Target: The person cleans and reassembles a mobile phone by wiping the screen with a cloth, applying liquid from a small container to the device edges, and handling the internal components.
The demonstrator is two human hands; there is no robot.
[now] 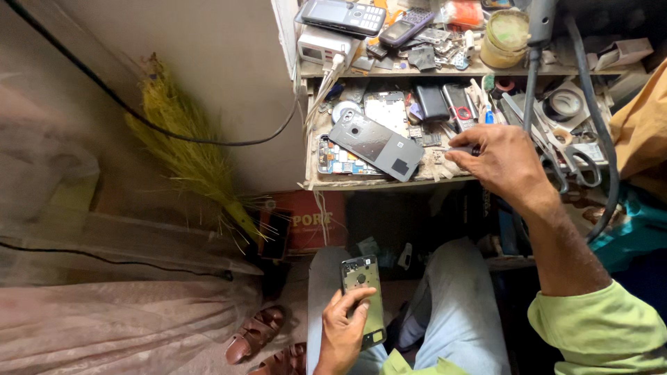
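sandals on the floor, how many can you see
2. One brown sandal lies on the floor left of the person's knee; a second sandal sits lower, cut off by the frame's bottom edge. Others may be hidden.

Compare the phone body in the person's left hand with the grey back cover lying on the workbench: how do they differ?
The phone body is held upright over the lap by the left hand; the grey back cover lies tilted on the workbench, untouched. The body shows greenish insides; the cover is plain grey. Both are flat, phone-sized rectangles.

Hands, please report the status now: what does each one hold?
Left hand holds opened phone frame on lap. Right hand grips small dark tool at cluttered workbench. Grey back cover lies beside it.
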